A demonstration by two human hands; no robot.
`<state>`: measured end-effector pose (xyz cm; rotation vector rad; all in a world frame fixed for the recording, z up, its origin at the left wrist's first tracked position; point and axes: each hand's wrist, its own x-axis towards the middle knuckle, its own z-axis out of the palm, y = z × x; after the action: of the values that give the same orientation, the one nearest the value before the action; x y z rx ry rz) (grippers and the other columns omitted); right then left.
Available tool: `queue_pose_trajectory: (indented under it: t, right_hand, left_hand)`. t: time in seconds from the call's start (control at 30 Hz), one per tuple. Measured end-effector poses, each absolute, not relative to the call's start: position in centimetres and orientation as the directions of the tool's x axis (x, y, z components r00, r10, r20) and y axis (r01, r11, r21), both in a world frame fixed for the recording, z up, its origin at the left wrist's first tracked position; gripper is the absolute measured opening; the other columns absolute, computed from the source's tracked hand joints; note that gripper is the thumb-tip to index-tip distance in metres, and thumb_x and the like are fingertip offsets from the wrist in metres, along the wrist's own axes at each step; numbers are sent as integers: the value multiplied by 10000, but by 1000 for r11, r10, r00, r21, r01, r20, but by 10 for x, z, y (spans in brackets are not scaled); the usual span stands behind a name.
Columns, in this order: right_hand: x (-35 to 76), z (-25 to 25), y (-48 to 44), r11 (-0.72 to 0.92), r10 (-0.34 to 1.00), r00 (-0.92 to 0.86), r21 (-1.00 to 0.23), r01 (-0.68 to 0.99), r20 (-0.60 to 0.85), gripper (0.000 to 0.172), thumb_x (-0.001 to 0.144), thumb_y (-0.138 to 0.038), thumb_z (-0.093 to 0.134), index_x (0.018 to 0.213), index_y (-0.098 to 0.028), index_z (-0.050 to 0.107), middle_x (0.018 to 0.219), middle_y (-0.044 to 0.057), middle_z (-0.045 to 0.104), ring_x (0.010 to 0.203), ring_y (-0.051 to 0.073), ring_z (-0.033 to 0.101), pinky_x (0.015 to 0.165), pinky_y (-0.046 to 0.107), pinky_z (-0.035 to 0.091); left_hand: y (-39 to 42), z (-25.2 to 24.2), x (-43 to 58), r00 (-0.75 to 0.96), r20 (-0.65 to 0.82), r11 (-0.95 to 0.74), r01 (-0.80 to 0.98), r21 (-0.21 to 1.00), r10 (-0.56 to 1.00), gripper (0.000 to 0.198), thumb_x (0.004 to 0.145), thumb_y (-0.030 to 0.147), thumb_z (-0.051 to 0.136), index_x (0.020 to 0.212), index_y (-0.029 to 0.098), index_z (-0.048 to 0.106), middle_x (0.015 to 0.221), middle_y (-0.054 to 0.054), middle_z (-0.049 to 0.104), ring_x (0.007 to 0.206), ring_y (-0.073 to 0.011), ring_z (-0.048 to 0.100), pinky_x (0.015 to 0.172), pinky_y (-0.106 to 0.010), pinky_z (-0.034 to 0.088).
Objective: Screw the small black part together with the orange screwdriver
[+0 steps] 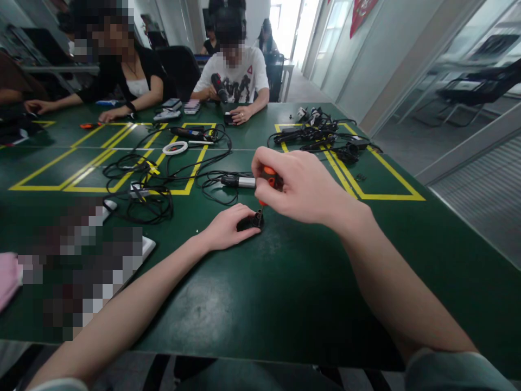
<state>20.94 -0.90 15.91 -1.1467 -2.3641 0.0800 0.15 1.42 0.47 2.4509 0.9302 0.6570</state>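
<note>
My right hand point(297, 182) is closed around the orange and black handle of a screwdriver point(268, 175), which points down. Its tip meets a small black part point(258, 219) on the green table point(260, 304). Low on the tabletop, my left hand point(230, 227) pinches that black part between thumb and fingers, so much of it is hidden. Just behind the hands lies a silver and black cylindrical tool point(238, 181) with a cord, partly covered by my right hand.
Coiled black cables point(146, 203) lie to the left, near a white tape ring point(175, 147). A pile of black cords and plugs point(317, 133) sits at the back right. Across the table, a person point(240, 76) holds a power drill point(218, 87). Yellow tape lines mark the tabletop.
</note>
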Motion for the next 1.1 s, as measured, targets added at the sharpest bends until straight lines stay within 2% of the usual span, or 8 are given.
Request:
queue_pose_trajectory:
  t: [0.17,0.4,0.5,0.6,0.7,0.8,1.0,1.1]
  right_hand:
    - [209,159,-10,613,767,-505,-222,758,395,323,1016,-468,509,966,-197,677,720,14,598,642,170,460,650,309,256]
    - [208,158,-9,614,756,-492,-207,761,432,249,878,-287,548,1061,-176,677,757,17,618,651,165,475,656,302,281]
    - [207,158,-9,596,771,-479,-211,775,421,216,947,-368,544,979,-196,671,736,18,609,656,170,475,650,303,266]
    - [208,159,-9,578,784,-470,-200,791,407,314,1019,-461,509,937,-207,674,709,16,594,641,168,458,649,306,251]
    - [208,159,-9,574,787,-468,-199,795,401,237,972,-360,529,1024,-199,695,746,23,617,655,170,462,656,307,260]
    - [207,160,-10,581,782,-470,-206,788,409,272,890,-302,571,1100,-184,695,804,33,652,690,176,480,668,309,278]
    - [205,162,-10,563,797,-465,-197,802,385,311,1027,-451,537,1025,-196,715,760,24,645,694,181,493,658,314,260]
    - [204,163,-10,544,809,-456,-180,820,371,263,1025,-377,531,1027,-198,724,760,24,650,673,176,475,638,315,240]
  left_hand:
    - [14,3,3,683,293,-720,500,481,669,299,1040,397,663,1263,200,696,1203,-109,749,1126,-252,712,1009,-405,605]
    - [16,0,3,684,333,-740,466,485,649,319,1046,438,641,1287,237,698,1195,-99,740,1133,-277,702,1024,-433,603]
    - [16,0,3,684,331,-739,469,484,651,323,1053,447,626,1283,232,696,1202,-102,731,1130,-279,697,1018,-437,601]
    - [16,0,3,679,327,-736,487,470,657,309,1049,449,628,1233,213,703,1159,-106,727,1095,-279,698,975,-427,606]
    - [16,0,3,680,326,-737,487,469,657,300,1043,441,635,1215,205,706,1152,-108,727,1096,-280,695,971,-427,607]
    - [16,2,2,685,327,-739,474,480,652,307,1044,430,634,1241,205,705,1206,-114,730,1142,-284,692,1025,-445,598]
    - [18,3,-2,666,342,-724,453,521,663,281,1022,416,669,1205,209,721,1167,-103,737,1090,-271,707,989,-430,604]
    - [20,4,-4,632,366,-707,446,549,683,324,984,445,729,1201,205,711,1131,-95,745,1044,-266,707,954,-429,605]
